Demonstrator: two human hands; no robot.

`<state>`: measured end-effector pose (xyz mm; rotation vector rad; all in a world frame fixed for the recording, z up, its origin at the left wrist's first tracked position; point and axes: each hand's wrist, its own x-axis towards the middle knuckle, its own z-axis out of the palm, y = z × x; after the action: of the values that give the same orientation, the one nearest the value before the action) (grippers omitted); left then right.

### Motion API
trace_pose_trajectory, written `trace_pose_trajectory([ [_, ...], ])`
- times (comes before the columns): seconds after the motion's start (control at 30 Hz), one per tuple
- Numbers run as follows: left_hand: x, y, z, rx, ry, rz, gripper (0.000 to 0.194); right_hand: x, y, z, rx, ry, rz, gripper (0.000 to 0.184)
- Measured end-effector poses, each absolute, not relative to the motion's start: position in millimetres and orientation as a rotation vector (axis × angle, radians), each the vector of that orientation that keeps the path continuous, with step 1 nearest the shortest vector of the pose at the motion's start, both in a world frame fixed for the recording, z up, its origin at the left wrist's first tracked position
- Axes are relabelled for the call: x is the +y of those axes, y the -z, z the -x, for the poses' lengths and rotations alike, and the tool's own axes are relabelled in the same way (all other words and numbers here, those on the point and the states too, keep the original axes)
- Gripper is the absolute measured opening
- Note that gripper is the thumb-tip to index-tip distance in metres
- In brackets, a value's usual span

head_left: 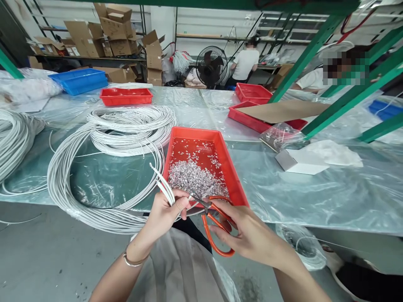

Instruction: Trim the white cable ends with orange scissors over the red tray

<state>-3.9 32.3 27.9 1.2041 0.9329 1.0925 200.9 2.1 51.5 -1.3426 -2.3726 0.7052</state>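
With white cables (169, 192) clasped in the left grip (166, 212) and orange scissors (207, 205) in the right grip (248, 233), at six o'clock in the red tray (234, 170), fingertips (181, 203) are best held clear of the blades (197, 199).

Even, bright, cool light over red tray (234, 176); source unseen. Glare streaks across plastic-covered desk (315, 197) right of tray; metal bits (192, 176) inside tray glint. Orange scissors (206, 204) at tray's near end fairly sharp; fan (211, 66) beyond tray softer. Wide-angle stretch toward edges. Pixelated blocks hide heads of two people (247, 63) beyond tray.
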Motion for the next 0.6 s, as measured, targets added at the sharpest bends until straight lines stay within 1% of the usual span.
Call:
trace_pose_trajectory([
  [0.27,29.4,-23.4,0.1,1.125,-1.281,-1.488,0.01,-1.3,-51.4,-201.6,-2.292,-0.769,1.345,0.039],
  [0.47,28.9,-21.6,-3.2,1.158,-1.326,-1.528,0.008,-2.6,-47.3,-196.0,-2.236,-0.734,1.282,0.036],
  [0.6,28.7,-20.4,-4.5,1.162,-1.345,-1.523,0.01,-2.0,-45.7,-193.1,-2.201,-0.764,1.233,0.029],
])
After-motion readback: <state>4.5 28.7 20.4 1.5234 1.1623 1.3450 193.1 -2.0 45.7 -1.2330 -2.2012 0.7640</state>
